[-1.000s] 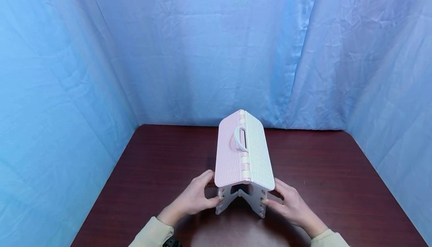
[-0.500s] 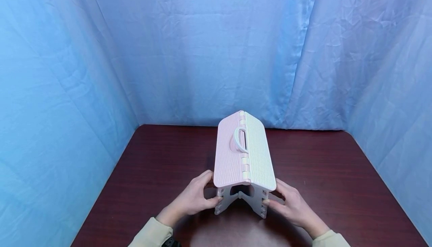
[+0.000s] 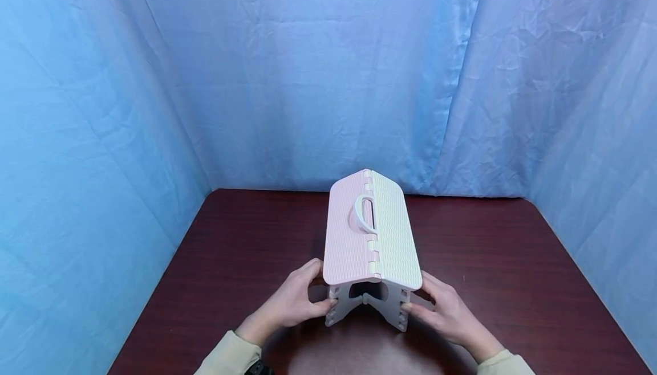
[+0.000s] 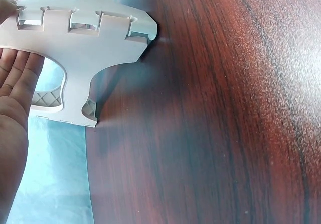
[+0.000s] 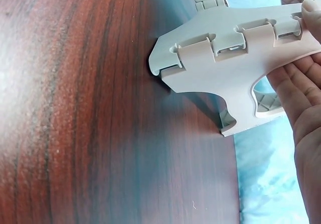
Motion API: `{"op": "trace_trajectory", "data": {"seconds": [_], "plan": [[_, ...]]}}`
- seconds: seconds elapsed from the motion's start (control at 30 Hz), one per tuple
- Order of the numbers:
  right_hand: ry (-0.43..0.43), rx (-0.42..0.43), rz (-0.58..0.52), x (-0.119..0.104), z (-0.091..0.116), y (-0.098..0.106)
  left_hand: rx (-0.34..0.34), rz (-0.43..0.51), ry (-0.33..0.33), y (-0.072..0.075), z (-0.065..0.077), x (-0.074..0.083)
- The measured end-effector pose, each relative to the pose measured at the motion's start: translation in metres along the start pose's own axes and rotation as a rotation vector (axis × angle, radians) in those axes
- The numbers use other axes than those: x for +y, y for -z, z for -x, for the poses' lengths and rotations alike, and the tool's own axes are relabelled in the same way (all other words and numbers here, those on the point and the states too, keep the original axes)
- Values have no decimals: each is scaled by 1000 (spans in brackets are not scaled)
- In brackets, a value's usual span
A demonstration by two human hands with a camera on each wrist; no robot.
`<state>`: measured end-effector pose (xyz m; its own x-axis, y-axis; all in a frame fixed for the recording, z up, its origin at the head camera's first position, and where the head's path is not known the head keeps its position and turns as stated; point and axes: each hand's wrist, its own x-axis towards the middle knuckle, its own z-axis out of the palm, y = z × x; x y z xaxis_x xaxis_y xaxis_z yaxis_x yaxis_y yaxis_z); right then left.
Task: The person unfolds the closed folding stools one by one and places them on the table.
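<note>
A pale pink and white folding step stool [image 3: 395, 232] stands partly unfolded on the table, its two top panels sloping like a low roof from the hinged middle. A curved carry handle [image 3: 357, 215] sticks up at that hinge. My left hand [image 3: 292, 298] grips the left leg panel [image 4: 75, 38], thumb on its near hinged edge and fingers through the cut-out. On the other side my right hand [image 3: 441, 309] holds the right leg panel [image 5: 241, 53] the same way. Between the legs, the folded inner braces meet at a joint [image 3: 365, 298].
The dark red wood-grain table [image 3: 246, 238] reaches back to a light blue curtain [image 3: 308, 78], which also hangs along both sides. A black wristband [image 3: 260, 368] shows at the left sleeve [image 3: 231, 355].
Both leg panels have spread slightly apart, the hands moving outward with them. The stool's top has widened and flattened a little, and its far end sits slightly lower.
</note>
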<state>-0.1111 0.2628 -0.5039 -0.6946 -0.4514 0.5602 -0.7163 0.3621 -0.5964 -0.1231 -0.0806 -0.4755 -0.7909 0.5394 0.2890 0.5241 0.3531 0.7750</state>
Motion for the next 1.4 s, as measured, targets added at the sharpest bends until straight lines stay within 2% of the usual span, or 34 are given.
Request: {"op": "trace_trajectory", "data": {"seconds": [0.2, 0.5, 0.67, 0.87, 1.23, 1.4], "plan": [[0, -6, -1, 0, 1, 1, -3, 11, 3, 1, 1, 0], [6, 3, 11, -1, 2, 4, -22, 45, 66, 2, 1, 3], [2, 1, 7, -2, 2, 5, -17, 47, 52, 2, 2, 2], [-18, -12, 13, -3, 1, 6, -5, 21, 34, 3, 2, 0], [-108, -48, 11, -8, 1, 7, -6, 24, 57, 2, 3, 1], [-122, -56, -2, -10, 1, 9, 19, 37, 73, 0, 6, 1]]}}
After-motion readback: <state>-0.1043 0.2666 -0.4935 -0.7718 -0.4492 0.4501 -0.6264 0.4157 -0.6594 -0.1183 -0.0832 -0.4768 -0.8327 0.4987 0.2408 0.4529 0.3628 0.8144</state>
